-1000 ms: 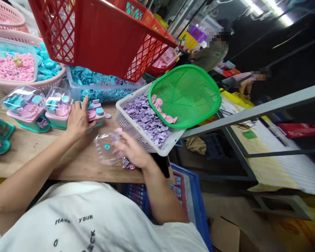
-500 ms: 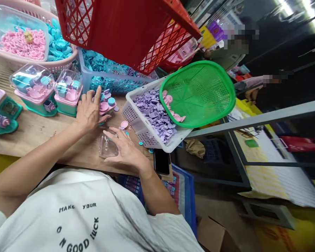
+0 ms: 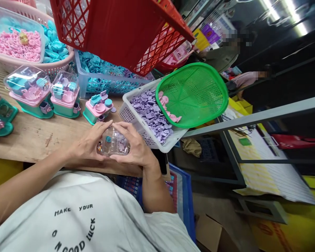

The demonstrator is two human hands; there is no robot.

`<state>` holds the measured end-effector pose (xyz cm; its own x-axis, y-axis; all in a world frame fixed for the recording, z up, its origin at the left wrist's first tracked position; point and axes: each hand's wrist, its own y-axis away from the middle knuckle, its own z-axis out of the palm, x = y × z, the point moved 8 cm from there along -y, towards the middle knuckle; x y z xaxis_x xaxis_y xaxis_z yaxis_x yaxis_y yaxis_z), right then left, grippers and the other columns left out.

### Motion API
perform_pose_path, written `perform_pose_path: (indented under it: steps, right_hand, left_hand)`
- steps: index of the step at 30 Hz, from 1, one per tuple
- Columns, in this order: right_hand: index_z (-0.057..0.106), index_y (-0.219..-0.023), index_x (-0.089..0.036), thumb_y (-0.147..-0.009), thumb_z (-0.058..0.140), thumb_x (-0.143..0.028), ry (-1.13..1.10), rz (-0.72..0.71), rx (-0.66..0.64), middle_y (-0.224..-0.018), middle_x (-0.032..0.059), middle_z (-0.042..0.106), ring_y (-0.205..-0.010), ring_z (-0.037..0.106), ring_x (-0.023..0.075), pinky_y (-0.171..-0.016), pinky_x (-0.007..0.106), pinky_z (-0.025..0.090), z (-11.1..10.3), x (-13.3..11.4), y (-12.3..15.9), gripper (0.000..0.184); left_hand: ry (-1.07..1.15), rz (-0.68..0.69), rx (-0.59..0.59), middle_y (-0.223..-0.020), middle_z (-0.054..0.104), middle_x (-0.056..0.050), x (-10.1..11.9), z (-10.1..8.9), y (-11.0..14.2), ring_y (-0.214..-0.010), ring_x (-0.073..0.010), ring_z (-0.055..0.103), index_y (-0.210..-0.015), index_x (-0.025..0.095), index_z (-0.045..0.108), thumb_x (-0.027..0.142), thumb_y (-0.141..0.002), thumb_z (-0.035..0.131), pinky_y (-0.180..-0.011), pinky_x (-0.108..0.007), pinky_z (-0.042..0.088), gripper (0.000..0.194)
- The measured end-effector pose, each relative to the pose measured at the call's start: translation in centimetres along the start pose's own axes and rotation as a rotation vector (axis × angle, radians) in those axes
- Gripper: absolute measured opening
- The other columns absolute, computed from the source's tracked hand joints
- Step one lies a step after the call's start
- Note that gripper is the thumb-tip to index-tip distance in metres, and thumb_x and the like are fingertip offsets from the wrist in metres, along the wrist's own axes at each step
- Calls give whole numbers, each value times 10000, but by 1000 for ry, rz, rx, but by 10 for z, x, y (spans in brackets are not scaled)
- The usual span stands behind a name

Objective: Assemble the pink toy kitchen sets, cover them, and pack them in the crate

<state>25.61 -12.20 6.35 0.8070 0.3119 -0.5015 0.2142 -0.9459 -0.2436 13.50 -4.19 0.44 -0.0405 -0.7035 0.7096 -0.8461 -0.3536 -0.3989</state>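
A clear plastic cover (image 3: 114,142) is held between both hands near the table's front edge; small pieces show through its wall. My left hand (image 3: 90,142) grips its left side, thumb low and fingertips on the far edge. On the opposite side my right hand (image 3: 133,143) wraps round it. Just beyond stands an uncovered toy kitchen set (image 3: 97,106), with a green base, pink top and blue and purple parts. Two similar sets, a larger covered toy set (image 3: 30,89) and a smaller covered toy set (image 3: 65,92), stand to its left under clear covers.
A white basket (image 3: 136,120) of purple pieces stands at the right, with a green basket (image 3: 194,94) resting on it. A red crate (image 3: 110,38) overhangs a blue-filled clear bin (image 3: 112,85). At the back left is a pink basket (image 3: 60,64). Two people are in the background.
My left hand has left the toy kitchen set and come nearer to me, onto the cover's left side. My right hand has closed on the cover, which has shifted slightly right.
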Motion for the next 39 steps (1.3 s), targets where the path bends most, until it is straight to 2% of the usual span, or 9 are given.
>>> perform_pose_path:
  steps: [7, 11, 15, 18, 21, 24, 29, 32, 39]
  right_hand:
    - [466, -1515, -231, -769, 798, -547, 563, 390, 387, -1455, 169, 415, -1412, 387, 414, -1188, 669, 319, -133, 78, 27, 875]
    - [480, -1488, -183, -794, 763, -592, 643, 515, 474, -1499, 223, 352, -1438, 310, 461, -1155, 739, 276, -157, 109, 26, 854]
    - [391, -1563, -272, -842, 719, -632, 385, 172, 229, -1569, 161, 342, -1492, 316, 394, -1226, 658, 270, -95, 50, -11, 870]
    - [352, -1592, -302, -848, 721, -653, 12, -165, -172, -1610, 132, 365, -1512, 346, 329, -1251, 556, 306, -13, -4, -32, 902]
    - [287, -1625, -273, -831, 765, -620, -260, -321, -318, -1583, 146, 435, -1495, 390, 302, -1250, 499, 325, 31, -23, -36, 989]
    - [247, -1638, -281, -788, 828, -565, -361, -222, -289, -1538, 136, 480, -1440, 459, 300, -1228, 488, 371, 41, -15, -32, 1068]
    - [215, -1642, -308, -766, 873, -458, -135, 264, -298, -1418, 137, 495, -1337, 541, 328, -1153, 580, 457, 56, 13, -7, 1106]
    - [220, -1644, -267, -731, 904, -400, -11, 349, -372, -1489, 187, 397, -1450, 436, 379, -1195, 619, 402, 71, 17, 5, 1148]
    - [284, -1622, -304, -720, 877, -142, 95, 56, -585, -1709, 139, 229, -1574, 279, 347, -1255, 568, 352, 74, 3, 4, 1092]
  left_hand:
    - [337, -177, 191, -1550, 476, -190, -38, -37, 18, -1416, -379, 502, -1670, 243, 154, 436, -702, 895, -1217, -580, 380, 1234]
    - [462, -220, 229, -1588, 456, -181, -44, -41, 24, -1436, -388, 485, -1665, 254, 199, 449, -678, 915, -1230, -564, 364, 1235]
    - [698, -319, 202, -1631, 421, -155, -49, -30, 26, -1480, -410, 426, -1628, 240, 342, 605, -734, 831, -1218, -541, 382, 1082]
    - [1007, -368, 6, -1420, 642, -146, -40, 0, 24, -1314, -401, 603, -1601, 241, 402, 773, -785, 681, -1089, -555, 498, 1013]
    - [1117, -393, -154, -1203, 740, -162, -30, 24, 24, -1110, -397, 708, -1476, 173, 571, 921, -794, 467, -918, -526, 577, 1017]
    - [843, -466, -2, -1173, 741, -153, -43, 14, 24, -1083, -346, 704, -1398, 171, 624, 842, -896, 387, -948, -480, 564, 871]
    - [22, -408, 485, -1210, 669, -147, -49, -58, 22, -1116, -295, 634, -1348, 172, 609, 517, -972, 560, -1043, -486, 509, 513]
    - [-286, -273, 460, -1423, 538, -202, -44, -63, 7, -1341, -351, 508, -1451, 167, 510, 451, -928, 636, -1157, -555, 417, 609]
    - [-332, -255, 326, -1582, 360, -273, -72, -36, -23, -1471, -426, 365, -1623, 99, 172, 494, -880, 683, -1216, -594, 313, 984]
